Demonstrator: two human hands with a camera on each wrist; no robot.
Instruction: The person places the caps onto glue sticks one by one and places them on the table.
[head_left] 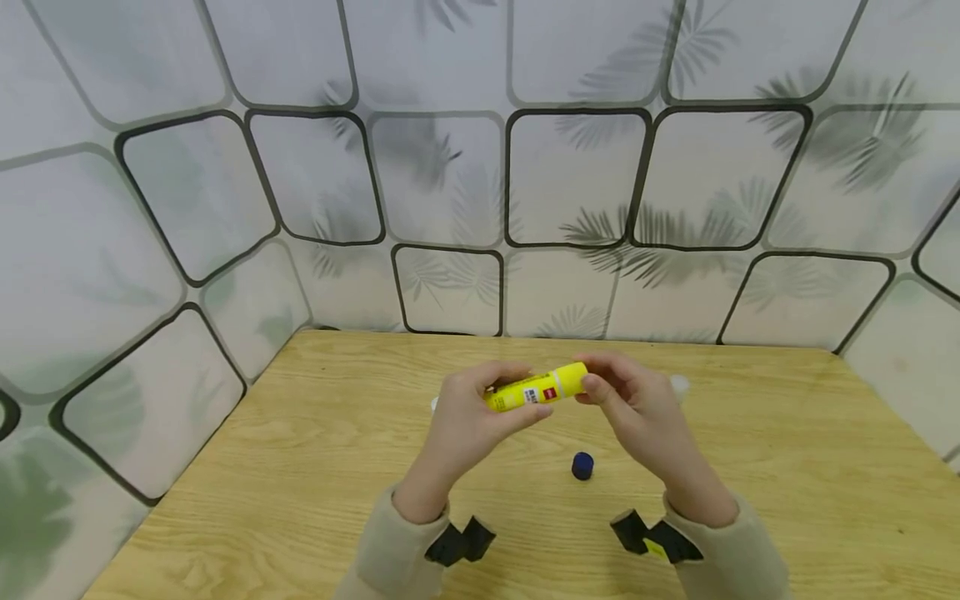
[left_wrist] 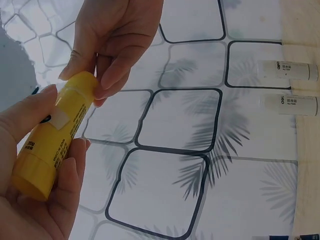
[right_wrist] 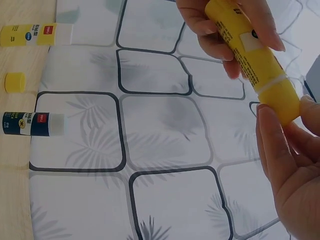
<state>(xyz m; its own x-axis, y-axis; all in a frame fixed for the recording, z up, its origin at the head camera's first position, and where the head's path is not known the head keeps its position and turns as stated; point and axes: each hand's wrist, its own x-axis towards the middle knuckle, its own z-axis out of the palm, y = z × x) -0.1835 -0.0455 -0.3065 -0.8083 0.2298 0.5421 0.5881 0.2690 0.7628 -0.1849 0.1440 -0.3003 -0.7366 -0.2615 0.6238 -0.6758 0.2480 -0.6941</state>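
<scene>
I've got the left hand [head_left: 463, 417] wrapped round the yellow glue stick [head_left: 534, 390], right hand [head_left: 645, 404] pinching its far end; stick sits between both hands, above the desk [head_left: 300, 467]. Dark blue cap [head_left: 582, 466] between my wrists. Well apart from the hands: second yellow stick [right_wrist: 30, 35], yellow cap [right_wrist: 15, 82], navy stick [right_wrist: 26, 124], two white sticks [left_wrist: 295, 70].

Left hand [head_left: 468, 412]: I grip the yellow tube [head_left: 534, 390] near one end.
Right hand [head_left: 641, 404]: I pinch its other end.
Dark blue cap [head_left: 582, 466]: on the table [head_left: 300, 467], nearer me than the tube.
Wall [head_left: 442, 183]: leaf-patterned, behind the table.
</scene>
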